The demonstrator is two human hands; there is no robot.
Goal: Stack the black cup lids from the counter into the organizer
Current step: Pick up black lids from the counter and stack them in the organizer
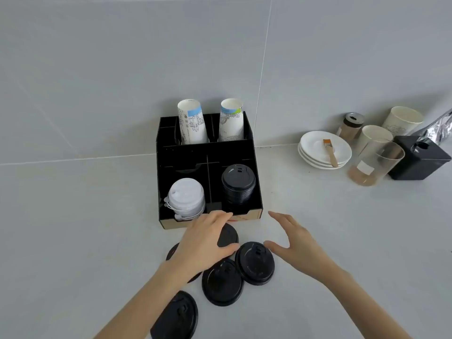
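Observation:
Several black cup lids lie loose on the grey counter in front of the black organizer [256,199]. My left hand [204,243] rests over one lid [230,237] close to the organizer's front, fingers curled on its edge. Another lid [255,263] lies just right of it, one [222,285] nearer me, one [176,316] at the bottom edge, and one mostly hidden under my left wrist [172,252]. My right hand [291,241] hovers open beside the right lid, holding nothing. A stack of black lids [238,184] fills the organizer's front right compartment.
White lids [187,199] fill the front left compartment; two paper cups [192,123] stand in the back ones. At the right are stacked white saucers with a brush [325,149], a glass beaker [376,163], a black box [418,157], paper cups and a jar by the wall.

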